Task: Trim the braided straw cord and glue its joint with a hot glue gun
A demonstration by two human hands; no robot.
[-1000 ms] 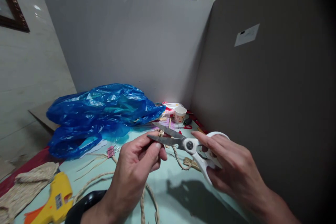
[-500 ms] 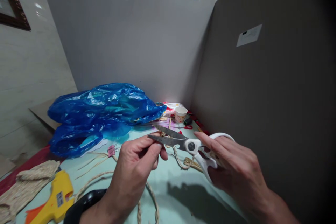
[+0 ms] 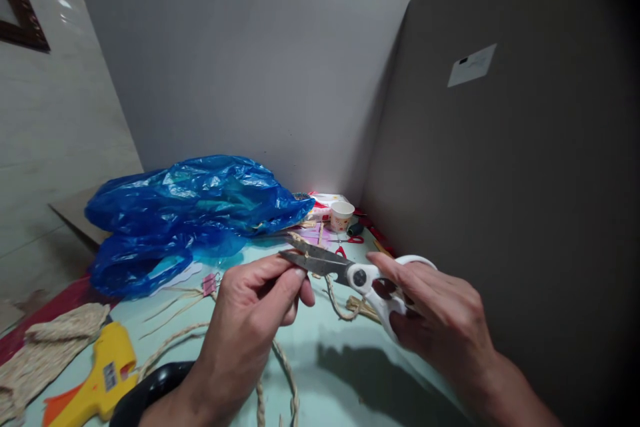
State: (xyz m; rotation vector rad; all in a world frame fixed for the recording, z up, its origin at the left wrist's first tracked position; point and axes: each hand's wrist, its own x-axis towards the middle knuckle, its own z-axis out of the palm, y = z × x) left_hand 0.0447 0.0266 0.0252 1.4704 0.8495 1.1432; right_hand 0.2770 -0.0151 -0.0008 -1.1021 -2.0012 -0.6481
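My right hand (image 3: pixel 437 300) grips white-handled scissors (image 3: pixel 367 277), fingers in the loops, blades pointing left. The blades are slightly apart, with a small pale straw piece by them. Just under the blade tips, my left hand (image 3: pixel 265 300) is closed in a pinch. A braided straw cord (image 3: pixel 287 370) comes down from below this hand onto the table; the pinched end is mostly hidden by fingers and blades. Farther left, a pink binder clip (image 3: pixel 209 285) holds straw strands.
A yellow glue gun (image 3: pixel 107 373) and a woven straw piece (image 3: pixel 55 347) lie at the left. Behind the hands are a blue plastic bag (image 3: pixel 200 200), a paper cup (image 3: pixel 342 217) and red-handled scissors (image 3: pixel 355 239). Grey panels (image 3: pixel 250 73) stand at the back and right.
The scissor blades have come closer together near my left fingertips. Both hands appear a little farther left, as the whole view has shifted slightly.
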